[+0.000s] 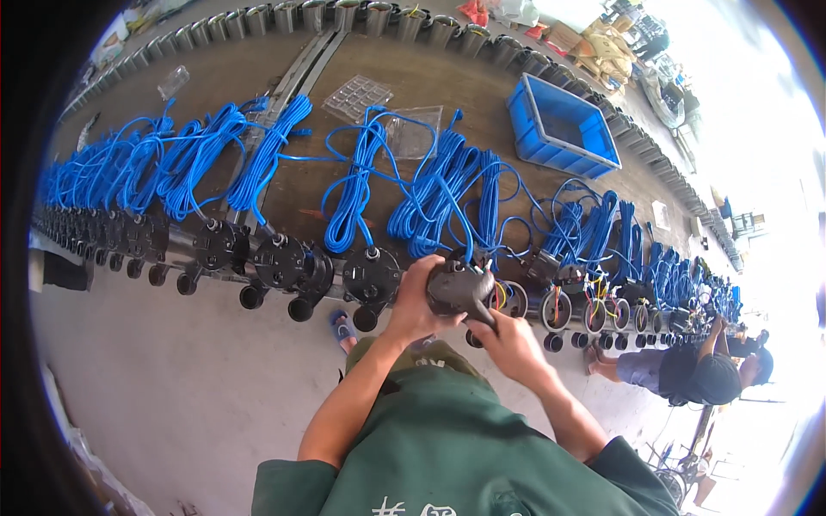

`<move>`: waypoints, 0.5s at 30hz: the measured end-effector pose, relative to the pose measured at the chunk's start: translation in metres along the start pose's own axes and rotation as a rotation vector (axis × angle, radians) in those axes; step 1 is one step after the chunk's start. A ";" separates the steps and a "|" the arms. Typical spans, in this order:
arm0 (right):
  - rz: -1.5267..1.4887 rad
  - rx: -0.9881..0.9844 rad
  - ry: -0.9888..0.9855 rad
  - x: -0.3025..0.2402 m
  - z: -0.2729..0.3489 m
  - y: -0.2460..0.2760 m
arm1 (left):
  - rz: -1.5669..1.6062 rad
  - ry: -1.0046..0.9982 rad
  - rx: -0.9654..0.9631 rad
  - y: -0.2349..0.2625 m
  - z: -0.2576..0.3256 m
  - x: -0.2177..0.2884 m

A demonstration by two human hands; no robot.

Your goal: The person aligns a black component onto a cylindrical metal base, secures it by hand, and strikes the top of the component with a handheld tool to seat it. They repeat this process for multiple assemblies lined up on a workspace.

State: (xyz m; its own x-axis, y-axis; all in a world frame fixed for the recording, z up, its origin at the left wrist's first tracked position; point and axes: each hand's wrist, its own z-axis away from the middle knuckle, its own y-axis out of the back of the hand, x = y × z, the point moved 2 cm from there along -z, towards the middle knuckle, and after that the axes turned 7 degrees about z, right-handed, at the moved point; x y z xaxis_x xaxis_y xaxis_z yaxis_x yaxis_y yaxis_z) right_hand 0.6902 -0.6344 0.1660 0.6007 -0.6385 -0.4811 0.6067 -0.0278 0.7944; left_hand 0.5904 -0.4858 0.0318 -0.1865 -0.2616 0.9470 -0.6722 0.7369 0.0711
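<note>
In front of me, at the near edge of the table, I grip a black round housing (456,288) with a short stub pointing down toward my right hand. My left hand (416,303) wraps around its left side, fingers closed on it. Around the stub at the lower right, the fingers of my right hand (514,346) are closed too. A blue cable runs up from behind the housing to coiled blue cable (434,193) on the table. Just left sits another black round unit (372,277) with a capped face; right of my hands stands an open ring-shaped housing (509,299) with coloured wires.
Similar units and blue coils line the table edge both ways. A blue plastic crate (564,129) and a clear compartment tray (358,97) lie farther back on the brown table (284,185). Dark cylinders (379,19) row the far edge. Another person (710,374) works at the right.
</note>
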 end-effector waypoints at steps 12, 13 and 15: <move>0.158 0.212 0.029 0.057 0.017 -0.001 | -0.049 -0.043 0.043 -0.011 0.003 -0.001; 0.051 0.129 0.018 0.051 0.016 0.005 | -0.045 -0.025 0.048 -0.009 0.005 -0.006; -0.163 -0.048 -0.015 0.021 0.023 0.037 | -0.007 0.017 0.042 -0.008 0.009 -0.008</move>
State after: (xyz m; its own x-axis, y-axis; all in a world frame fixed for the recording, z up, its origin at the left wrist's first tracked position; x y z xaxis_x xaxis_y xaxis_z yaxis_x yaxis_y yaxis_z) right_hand 0.7136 -0.6665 0.1940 0.4846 -0.6397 -0.5966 0.7200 -0.0957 0.6873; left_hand 0.5901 -0.4953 0.0212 -0.1695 -0.2557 0.9518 -0.7034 0.7079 0.0649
